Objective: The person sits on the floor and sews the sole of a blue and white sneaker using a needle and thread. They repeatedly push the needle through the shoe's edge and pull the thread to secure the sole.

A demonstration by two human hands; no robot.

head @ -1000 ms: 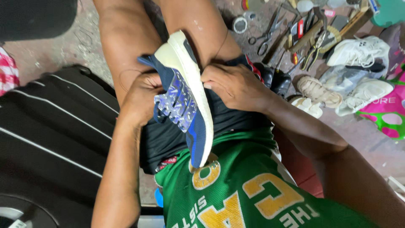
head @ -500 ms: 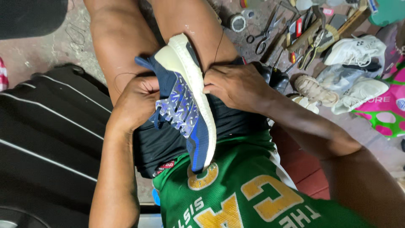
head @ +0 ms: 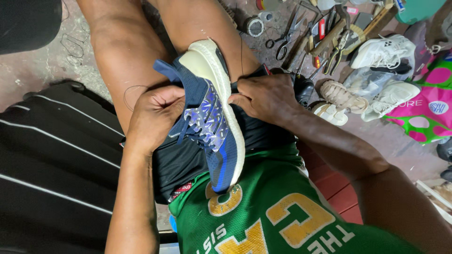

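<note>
A blue knit sneaker (head: 209, 117) with a cream sole lies on its side in my lap, sole turned to the right, toe pointing at my green shirt. My left hand (head: 153, 115) clasps the shoe's upper near the collar and laces. My right hand (head: 266, 96) presses against the sole edge with fingers pinched together, seemingly on a thin dark thread that runs up beside my knee. Whether a needle is in those fingers cannot be made out.
On the concrete floor to the upper right lie scissors (head: 282, 35), pliers and other hand tools (head: 336, 40), a tape roll (head: 255, 26), white sneakers (head: 383, 51), tan sandals (head: 339, 96) and a pink bag (head: 431, 106). A black striped cloth (head: 52, 160) covers the left side.
Both hands stayed on the sneaker. The shoe and hands shifted slightly in my lap, and my right hand's fingers closed up tighter at the sole edge.
</note>
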